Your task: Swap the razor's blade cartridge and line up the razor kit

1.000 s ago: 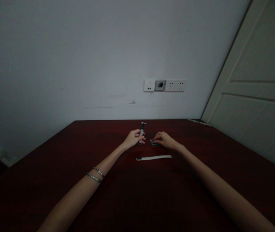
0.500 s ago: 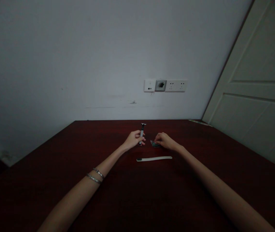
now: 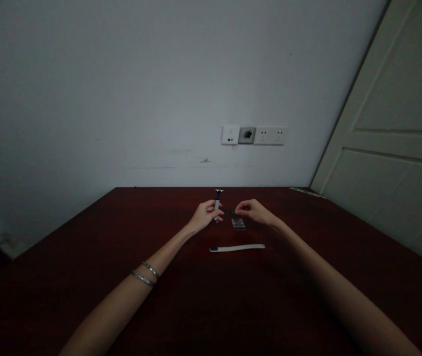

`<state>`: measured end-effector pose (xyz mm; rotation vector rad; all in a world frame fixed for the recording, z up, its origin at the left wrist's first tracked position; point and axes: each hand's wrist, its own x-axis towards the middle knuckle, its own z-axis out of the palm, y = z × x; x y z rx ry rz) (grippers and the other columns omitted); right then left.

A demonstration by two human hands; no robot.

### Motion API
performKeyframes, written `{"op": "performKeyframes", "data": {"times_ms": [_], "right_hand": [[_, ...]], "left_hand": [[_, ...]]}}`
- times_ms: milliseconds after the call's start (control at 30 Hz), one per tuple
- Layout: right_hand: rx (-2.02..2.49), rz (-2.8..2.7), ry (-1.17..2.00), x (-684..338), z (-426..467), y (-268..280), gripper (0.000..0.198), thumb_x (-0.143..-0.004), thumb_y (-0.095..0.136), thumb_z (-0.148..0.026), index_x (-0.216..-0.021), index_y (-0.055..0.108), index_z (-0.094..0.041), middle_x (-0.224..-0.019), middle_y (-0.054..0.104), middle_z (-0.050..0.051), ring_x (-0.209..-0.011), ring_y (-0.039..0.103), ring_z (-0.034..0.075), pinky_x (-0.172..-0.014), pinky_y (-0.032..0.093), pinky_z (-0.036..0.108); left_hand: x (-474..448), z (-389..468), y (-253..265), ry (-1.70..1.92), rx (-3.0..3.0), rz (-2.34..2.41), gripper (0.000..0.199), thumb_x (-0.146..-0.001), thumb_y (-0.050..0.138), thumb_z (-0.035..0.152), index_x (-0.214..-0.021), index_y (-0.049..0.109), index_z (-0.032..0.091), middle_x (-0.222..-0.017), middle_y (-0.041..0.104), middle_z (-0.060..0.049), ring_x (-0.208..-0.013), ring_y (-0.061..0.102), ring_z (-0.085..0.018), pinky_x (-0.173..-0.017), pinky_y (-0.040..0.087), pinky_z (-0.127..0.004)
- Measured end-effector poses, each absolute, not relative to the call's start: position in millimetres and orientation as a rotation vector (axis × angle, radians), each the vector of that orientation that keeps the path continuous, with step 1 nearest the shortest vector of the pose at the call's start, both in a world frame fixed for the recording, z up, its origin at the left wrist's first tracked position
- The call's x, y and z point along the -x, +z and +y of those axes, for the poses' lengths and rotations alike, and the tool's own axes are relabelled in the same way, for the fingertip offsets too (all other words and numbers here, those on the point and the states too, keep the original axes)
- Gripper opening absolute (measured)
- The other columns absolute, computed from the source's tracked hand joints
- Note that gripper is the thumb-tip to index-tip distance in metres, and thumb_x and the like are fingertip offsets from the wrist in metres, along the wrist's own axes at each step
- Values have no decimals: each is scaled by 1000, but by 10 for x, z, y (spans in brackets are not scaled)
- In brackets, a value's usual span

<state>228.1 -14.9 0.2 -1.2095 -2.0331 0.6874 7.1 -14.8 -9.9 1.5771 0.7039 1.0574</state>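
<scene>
My left hand [image 3: 208,215] is closed around the grey handle of a T-shaped razor [image 3: 217,203], which stands nearly upright with its narrow head on top. To the right, my right hand [image 3: 251,209] pinches a small dark piece [image 3: 232,212] between thumb and fingertips, just above the table; its exact kind is too small to make out. Below those fingertips a small clear plastic case [image 3: 238,224] lies on the tabletop. Nearer to me rests a long, thin whitish strip [image 3: 238,248] with a dark left end, touched by neither hand.
The dark red table [image 3: 211,301] meets a pale wall with a row of sockets [image 3: 254,135]. A panelled door [image 3: 392,148] stands on the right. Near the back right corner a thin printed strip [image 3: 307,192] lies along the table edge.
My right hand has lifted off the clear case with the small dark piece in its fingers, leaving the case in plain sight. My left hand keeps the razor in about the same place.
</scene>
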Motion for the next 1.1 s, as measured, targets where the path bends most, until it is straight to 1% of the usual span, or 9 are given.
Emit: {"op": "performKeyframes", "data": {"times_ms": [100,167,400,667,767,900,1000,1100], "right_hand": [[1113,-1916,721,-2129,-189,128,22,-69,61,-35,-73,67,-14,-73,67,5,-68,58,16,-68,43,29],[1074,-1875,702,-2018,-234,199,23,-69,62,-36,-73,68,-14,-73,67,4,-69,58,16,-70,43,30],[1047,-1829,707,-1827,-344,258,24,-69,60,-37,-71,67,-14,-71,67,5,-67,58,17,-67,43,31],[1082,-1873,677,-1815,-391,269,20,-71,59,-35,-72,67,-16,-74,68,4,-71,59,17,-71,45,32],[1043,-1922,653,-1858,-409,316,21,-72,61,-34,-83,67,-17,-79,67,5,-74,59,17,-72,46,33],[928,-2137,479,-1934,-465,460,35,-71,65,-30,-105,64,-23,-94,62,6,-87,57,19,-79,44,35],[899,-2290,334,-1947,-505,564,39,-71,67,-26,-109,62,-25,-98,60,7,-92,54,20,-83,41,37],[924,-2371,256,-1928,-515,601,41,-70,67,-23,-111,62,-24,-97,59,8,-93,52,21,-84,40,38]], "left_hand": [[-83,-176,-29,1140,-1570,688,28,-70,66,23,-92,54,11,-82,66,-8,-58,64,-14,-54,48,-22],[-92,-206,27,1179,-1560,660,29,-69,67,24,-91,55,11,-82,65,-7,-60,65,-14,-56,49,-24],[-117,-279,139,1223,-1552,635,30,-68,68,23,-91,55,11,-77,66,-6,-60,65,-15,-56,49,-24],[-113,-310,178,1217,-1569,681,28,-68,67,22,-89,53,11,-70,65,-3,-54,63,-14,-54,49,-24],[-94,-308,190,1215,-1583,677,28,-69,66,24,-90,53,11,-70,65,-4,-54,63,-14,-53,48,-24],[-72,-299,199,1208,-1601,660,27,-70,65,24,-91,53,11,-69,64,-3,-53,63,-14,-53,48,-23],[-71,-295,201,1202,-1614,639,26,-71,64,23,-91,54,11,-69,64,-3,-53,63,-14,-53,48,-24],[-73,-295,203,1199,-1614,627,27,-71,64,23,-92,54,10,-70,64,-4,-53,63,-14,-53,48,-24]]}}
